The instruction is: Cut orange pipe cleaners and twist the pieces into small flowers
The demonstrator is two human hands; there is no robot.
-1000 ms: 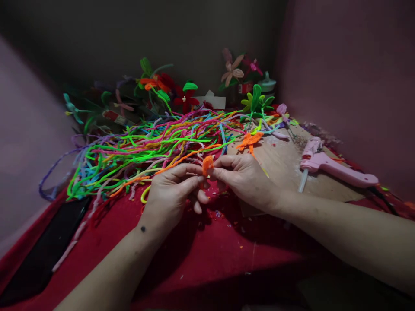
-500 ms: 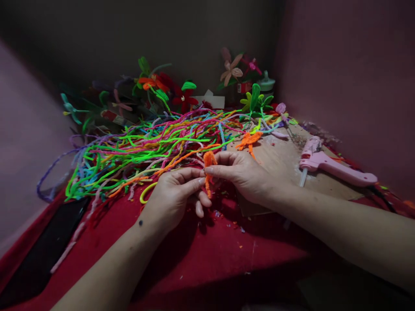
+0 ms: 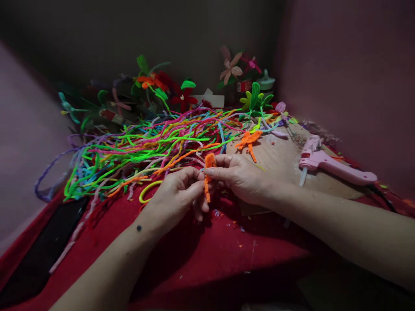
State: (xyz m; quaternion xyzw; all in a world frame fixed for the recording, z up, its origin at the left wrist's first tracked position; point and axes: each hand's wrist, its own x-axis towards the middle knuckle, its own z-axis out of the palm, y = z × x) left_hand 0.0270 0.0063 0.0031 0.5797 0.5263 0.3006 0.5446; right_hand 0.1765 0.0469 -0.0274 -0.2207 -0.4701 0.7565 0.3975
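Note:
A looped orange pipe cleaner (image 3: 209, 160) with its tail hanging down is held between my two hands above the red cloth. My right hand (image 3: 240, 176) pinches the loop between thumb and forefinger. From the other side, my left hand (image 3: 180, 190) has its thumb and forefinger closed against the tail, the other fingers curled below. A small pale tip shows at the left fingertips; what it is I cannot make out. Just beyond my right hand, another bent orange pipe cleaner piece (image 3: 249, 140) lies on a cardboard sheet (image 3: 275, 155).
Loose multicoloured pipe cleaners (image 3: 145, 147) spread across the back left. A pink glue gun (image 3: 333, 166) rests on the cardboard at right. Pipe cleaner flowers (image 3: 184, 97) stand behind. A black phone-like slab (image 3: 42, 246) lies front left on the red cloth (image 3: 207, 268), with scattered fluff.
My left fingers have drawn in slightly and curled more around the orange pipe cleaner's lower part. The loop sits slightly lower. My right hand keeps its pinch.

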